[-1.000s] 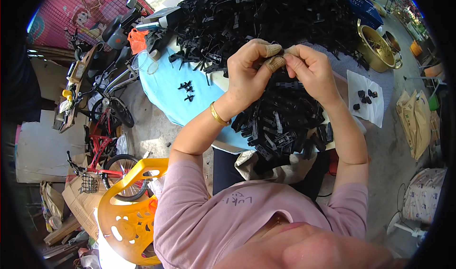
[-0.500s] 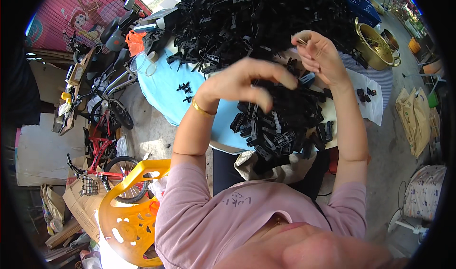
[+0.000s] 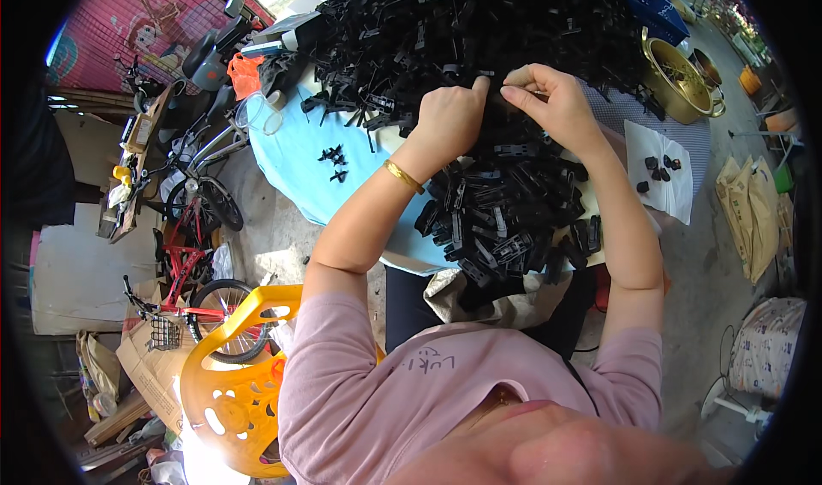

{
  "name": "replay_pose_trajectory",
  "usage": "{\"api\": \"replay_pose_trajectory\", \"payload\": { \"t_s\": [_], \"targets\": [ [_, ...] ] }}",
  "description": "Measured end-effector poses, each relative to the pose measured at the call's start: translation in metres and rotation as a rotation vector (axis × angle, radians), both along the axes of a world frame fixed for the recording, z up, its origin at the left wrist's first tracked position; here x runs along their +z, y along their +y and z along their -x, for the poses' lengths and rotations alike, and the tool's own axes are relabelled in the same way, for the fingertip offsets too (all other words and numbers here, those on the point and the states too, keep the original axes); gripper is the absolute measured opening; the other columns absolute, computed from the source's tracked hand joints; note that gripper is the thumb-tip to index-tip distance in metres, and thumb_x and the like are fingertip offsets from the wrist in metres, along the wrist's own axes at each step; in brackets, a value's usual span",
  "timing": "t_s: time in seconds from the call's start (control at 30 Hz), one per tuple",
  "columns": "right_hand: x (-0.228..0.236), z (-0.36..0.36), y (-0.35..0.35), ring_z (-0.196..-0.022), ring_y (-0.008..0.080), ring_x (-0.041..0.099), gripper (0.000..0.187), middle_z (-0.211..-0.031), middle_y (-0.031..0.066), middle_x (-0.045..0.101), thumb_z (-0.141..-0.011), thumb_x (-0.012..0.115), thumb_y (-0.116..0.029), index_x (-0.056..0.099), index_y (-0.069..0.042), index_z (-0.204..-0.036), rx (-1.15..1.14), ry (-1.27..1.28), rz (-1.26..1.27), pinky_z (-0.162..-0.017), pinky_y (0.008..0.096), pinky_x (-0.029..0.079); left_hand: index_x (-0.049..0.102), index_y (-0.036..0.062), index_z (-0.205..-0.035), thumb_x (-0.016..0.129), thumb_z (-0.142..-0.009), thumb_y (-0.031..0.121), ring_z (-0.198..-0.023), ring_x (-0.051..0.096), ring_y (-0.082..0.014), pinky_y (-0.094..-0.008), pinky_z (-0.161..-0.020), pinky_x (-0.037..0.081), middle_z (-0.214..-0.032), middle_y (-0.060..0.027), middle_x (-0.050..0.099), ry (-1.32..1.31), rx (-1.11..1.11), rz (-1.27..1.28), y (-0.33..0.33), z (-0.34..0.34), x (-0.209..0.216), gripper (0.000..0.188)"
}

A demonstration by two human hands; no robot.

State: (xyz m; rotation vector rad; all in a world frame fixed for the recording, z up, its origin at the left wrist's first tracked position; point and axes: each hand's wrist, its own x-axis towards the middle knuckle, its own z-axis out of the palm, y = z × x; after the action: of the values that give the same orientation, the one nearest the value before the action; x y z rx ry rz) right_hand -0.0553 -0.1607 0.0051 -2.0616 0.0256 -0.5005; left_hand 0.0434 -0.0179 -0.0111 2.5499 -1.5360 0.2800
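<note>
My left hand (image 3: 450, 119), with a gold bangle (image 3: 402, 177) on its wrist, is closed like a fist with the thumb on top. A small grey-and-black bit shows by the thumb tip, too small to name. Facing it across a narrow gap, my right hand (image 3: 552, 104) pinches thumb and finger together; what lies between them is hidden. Both hands are over the front of a large heap of black plastic clip-like pieces (image 3: 505, 23). A smaller pile of similar black pieces (image 3: 514, 215) lies below them, at the table's near edge.
A blue cloth (image 3: 300, 172) covers the table's left part, with a few small black bits (image 3: 332, 155) on it. At the right, a white sheet (image 3: 672, 196) carries several dark bits. A brass-coloured pot (image 3: 672, 70) stands beyond. A yellow chair (image 3: 227, 416) is at my left.
My left hand has moved up and right and closed. The right hand has come lower and left, turning over, so the two hands now nearly meet above the heap.
</note>
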Motion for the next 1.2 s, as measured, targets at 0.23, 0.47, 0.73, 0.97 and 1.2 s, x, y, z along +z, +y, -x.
{"api": "replay_pose_trajectory", "payload": {
  "t_s": [0.23,0.47,0.73,0.97,1.2],
  "targets": [
    [-0.004,-0.001,-0.007,-0.069,0.0047,0.056,0.015,-0.077,0.0008,0.062,-0.083,0.061,-0.012,0.06,0.0,-0.091,-0.053,-0.092,-0.042,-0.064,0.0178,0.044,0.052,-0.0006,-0.114,0.057,-0.075,0.001,-0.066,0.052,-0.0095,-0.0246,-0.066,0.047,-0.075,-0.0039,0.056,0.697,-0.164,0.523,0.02,-0.01,0.016,0.04],
    [-0.002,-0.001,-0.006,-0.055,0.0,0.044,0.016,-0.07,-0.005,0.056,-0.084,0.06,-0.016,0.06,-0.002,-0.092,-0.061,-0.062,-0.183,-0.048,0.0146,0.033,0.057,-0.0012,-0.106,0.055,-0.077,-0.003,-0.068,0.057,-0.0083,-0.0224,-0.065,0.048,-0.08,-0.0023,0.06,1.403,-0.429,0.524,0.034,-0.015,0.033,0.03],
    [0.0,-0.001,-0.007,-0.05,-0.0008,0.038,0.015,-0.068,-0.0062,0.054,-0.084,0.06,-0.016,0.061,-0.004,-0.093,-0.037,-0.01,-0.217,-0.042,0.016,0.027,0.062,0.0021,-0.097,0.067,-0.069,0.005,-0.075,0.055,-0.0191,-0.028,-0.067,0.047,-0.086,-0.007,0.06,0.312,-0.11,0.728,0.029,-0.024,0.031,0.029],
    [-0.006,-0.003,-0.001,-0.066,0.0031,0.051,0.019,-0.076,-0.0017,0.06,-0.082,0.062,-0.014,0.06,-0.001,-0.096,-0.022,-0.012,-0.087,-0.063,0.0164,0.042,0.061,0.0068,-0.1,0.063,-0.068,0.002,-0.085,0.05,-0.0289,-0.0338,-0.077,0.043,-0.088,-0.0097,0.059,-0.017,-0.029,0.58,0.017,-0.029,0.013,0.033],
    [0.001,0.003,-0.002,-0.07,0.0028,0.053,0.031,-0.078,-0.0016,0.06,-0.082,0.062,-0.009,0.056,-0.002,-0.111,-0.069,-0.242,-0.043,-0.067,0.0149,0.042,0.059,0.0023,-0.1,0.056,-0.08,-0.003,-0.073,0.057,-0.012,-0.0243,-0.064,0.047,-0.086,-0.0027,0.061,0.883,-0.206,1.006,0.019,-0.018,0.022,0.021]
  ]
}}
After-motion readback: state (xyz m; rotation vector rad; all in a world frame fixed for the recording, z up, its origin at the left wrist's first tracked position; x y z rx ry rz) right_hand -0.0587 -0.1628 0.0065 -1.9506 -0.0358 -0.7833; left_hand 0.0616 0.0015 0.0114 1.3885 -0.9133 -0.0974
